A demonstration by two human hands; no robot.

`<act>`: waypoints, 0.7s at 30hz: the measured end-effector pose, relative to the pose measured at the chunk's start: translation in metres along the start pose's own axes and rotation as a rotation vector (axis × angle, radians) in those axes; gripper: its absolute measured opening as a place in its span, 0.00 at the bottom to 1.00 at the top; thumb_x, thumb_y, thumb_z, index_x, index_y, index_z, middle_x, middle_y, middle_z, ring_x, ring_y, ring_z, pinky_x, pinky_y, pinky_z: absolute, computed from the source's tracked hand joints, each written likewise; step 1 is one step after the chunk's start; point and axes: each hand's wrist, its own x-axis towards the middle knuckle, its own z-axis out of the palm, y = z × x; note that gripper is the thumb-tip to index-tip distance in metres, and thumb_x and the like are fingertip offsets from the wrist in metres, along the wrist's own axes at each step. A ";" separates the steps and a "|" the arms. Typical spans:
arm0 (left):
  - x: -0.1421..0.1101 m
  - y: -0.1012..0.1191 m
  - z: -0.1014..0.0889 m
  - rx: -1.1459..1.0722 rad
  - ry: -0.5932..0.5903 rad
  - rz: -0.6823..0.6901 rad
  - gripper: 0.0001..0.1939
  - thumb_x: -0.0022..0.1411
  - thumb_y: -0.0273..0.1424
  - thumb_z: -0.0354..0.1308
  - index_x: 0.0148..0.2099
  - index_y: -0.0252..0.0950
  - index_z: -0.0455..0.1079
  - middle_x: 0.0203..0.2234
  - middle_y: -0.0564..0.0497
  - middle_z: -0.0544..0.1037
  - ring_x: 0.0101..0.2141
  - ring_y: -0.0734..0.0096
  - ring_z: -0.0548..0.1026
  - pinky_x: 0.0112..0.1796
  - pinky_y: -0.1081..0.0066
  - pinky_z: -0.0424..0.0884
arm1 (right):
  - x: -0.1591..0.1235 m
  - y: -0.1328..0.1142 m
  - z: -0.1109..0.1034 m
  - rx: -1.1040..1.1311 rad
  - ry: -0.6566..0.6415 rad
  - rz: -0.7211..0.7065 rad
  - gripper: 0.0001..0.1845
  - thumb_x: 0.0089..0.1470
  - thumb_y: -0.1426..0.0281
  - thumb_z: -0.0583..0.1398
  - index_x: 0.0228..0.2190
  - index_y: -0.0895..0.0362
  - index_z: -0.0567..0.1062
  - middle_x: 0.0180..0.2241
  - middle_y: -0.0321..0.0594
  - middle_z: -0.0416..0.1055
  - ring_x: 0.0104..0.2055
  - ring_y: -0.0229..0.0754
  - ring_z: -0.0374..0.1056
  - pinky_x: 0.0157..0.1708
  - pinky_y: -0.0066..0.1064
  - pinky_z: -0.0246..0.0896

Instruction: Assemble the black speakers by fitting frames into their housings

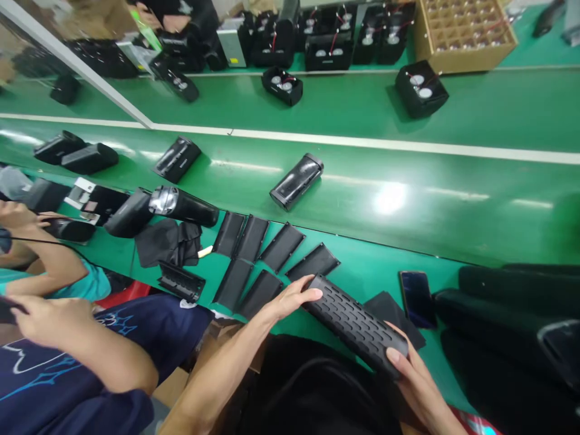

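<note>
A long black speaker housing (356, 324) with a dotted grille lies slanted between my two hands near the front edge of the green bench. My left hand (290, 299) grips its upper left end with fingers curled over the top. My right hand (414, 377) holds its lower right end, thumb on the grille. Just left of my left hand lie several flat black panels (260, 257) fanned out on the bench. A finished black speaker (296, 181) lies alone on the conveyor belt beyond them.
A dark phone (417, 298) lies right of the housing, next to black bags (512, 314). Another person's arms (86, 344) are at the lower left. Black cloth (170, 241) and more housings (136, 211) sit left; a cardboard tray (464, 30) is beyond the belt.
</note>
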 end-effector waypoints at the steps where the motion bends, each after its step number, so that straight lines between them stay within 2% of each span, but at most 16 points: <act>1: 0.005 0.008 -0.005 0.029 0.001 -0.012 0.44 0.59 0.54 0.62 0.71 0.39 0.62 0.64 0.39 0.71 0.59 0.46 0.73 0.54 0.54 0.71 | 0.013 -0.006 0.002 0.023 0.012 -0.009 0.30 0.49 0.52 0.72 0.52 0.45 0.76 0.53 0.44 0.79 0.53 0.60 0.75 0.52 0.51 0.72; 2: 0.009 0.016 -0.010 0.071 0.027 -0.014 0.44 0.62 0.56 0.59 0.73 0.41 0.59 0.65 0.39 0.70 0.56 0.48 0.74 0.51 0.56 0.73 | 0.029 -0.015 0.004 0.053 0.022 -0.020 0.27 0.49 0.52 0.71 0.50 0.45 0.77 0.51 0.43 0.80 0.51 0.60 0.75 0.48 0.52 0.74; 4: 0.018 0.032 -0.018 0.208 0.174 0.024 0.40 0.67 0.56 0.53 0.73 0.41 0.59 0.64 0.40 0.71 0.52 0.52 0.77 0.50 0.57 0.73 | 0.066 -0.045 0.013 0.132 0.040 -0.064 0.21 0.51 0.51 0.69 0.45 0.45 0.78 0.46 0.41 0.81 0.45 0.58 0.76 0.42 0.54 0.76; 7: 0.030 0.051 -0.023 0.538 0.423 0.107 0.28 0.71 0.47 0.52 0.65 0.38 0.68 0.57 0.40 0.78 0.49 0.53 0.79 0.54 0.57 0.69 | 0.134 -0.105 0.032 0.247 0.093 -0.179 0.13 0.53 0.53 0.67 0.35 0.47 0.75 0.29 0.36 0.76 0.34 0.50 0.73 0.44 0.56 0.76; 9: 0.038 0.057 -0.021 0.765 0.447 0.126 0.21 0.73 0.41 0.50 0.61 0.38 0.71 0.52 0.40 0.81 0.50 0.50 0.78 0.54 0.56 0.69 | 0.177 -0.146 0.041 0.272 0.216 -0.226 0.13 0.53 0.54 0.64 0.33 0.48 0.72 0.24 0.32 0.70 0.30 0.46 0.71 0.45 0.53 0.76; 11: 0.047 0.057 -0.016 0.938 0.412 0.106 0.19 0.74 0.38 0.47 0.58 0.39 0.72 0.49 0.39 0.81 0.52 0.49 0.78 0.53 0.56 0.68 | 0.212 -0.179 0.044 0.275 0.296 -0.258 0.13 0.57 0.56 0.61 0.39 0.49 0.71 0.28 0.33 0.71 0.32 0.45 0.73 0.45 0.48 0.75; 13: 0.058 0.055 -0.010 1.022 0.395 0.065 0.17 0.74 0.37 0.47 0.55 0.36 0.73 0.48 0.36 0.81 0.51 0.47 0.78 0.52 0.55 0.68 | 0.233 -0.200 0.038 0.244 0.336 -0.251 0.17 0.60 0.55 0.60 0.45 0.52 0.68 0.30 0.37 0.73 0.33 0.46 0.75 0.43 0.47 0.74; 15: 0.069 0.051 -0.006 1.028 0.387 0.022 0.17 0.74 0.36 0.49 0.52 0.33 0.74 0.45 0.32 0.80 0.49 0.44 0.79 0.52 0.54 0.68 | 0.240 -0.208 0.027 0.184 0.354 -0.222 0.23 0.60 0.53 0.61 0.48 0.56 0.66 0.29 0.43 0.74 0.32 0.50 0.77 0.38 0.47 0.73; 17: 0.080 0.048 -0.005 0.999 0.369 -0.007 0.16 0.73 0.36 0.50 0.47 0.31 0.75 0.43 0.29 0.80 0.48 0.41 0.79 0.51 0.52 0.68 | 0.234 -0.200 0.019 0.116 0.382 -0.214 0.28 0.59 0.50 0.63 0.50 0.57 0.65 0.29 0.45 0.75 0.30 0.51 0.76 0.33 0.45 0.73; 19: 0.088 0.046 -0.005 0.953 0.351 -0.025 0.14 0.72 0.34 0.51 0.43 0.31 0.75 0.42 0.28 0.81 0.49 0.40 0.79 0.52 0.50 0.67 | 0.216 -0.178 0.017 0.060 0.414 -0.241 0.30 0.55 0.50 0.67 0.50 0.54 0.65 0.30 0.41 0.75 0.28 0.46 0.75 0.29 0.38 0.73; 21: 0.091 0.044 -0.007 0.887 0.337 -0.029 0.12 0.70 0.34 0.54 0.38 0.33 0.75 0.42 0.30 0.81 0.50 0.41 0.78 0.53 0.50 0.67 | 0.187 -0.142 0.027 0.015 0.388 -0.255 0.32 0.48 0.51 0.72 0.48 0.52 0.69 0.31 0.37 0.76 0.29 0.41 0.74 0.29 0.31 0.72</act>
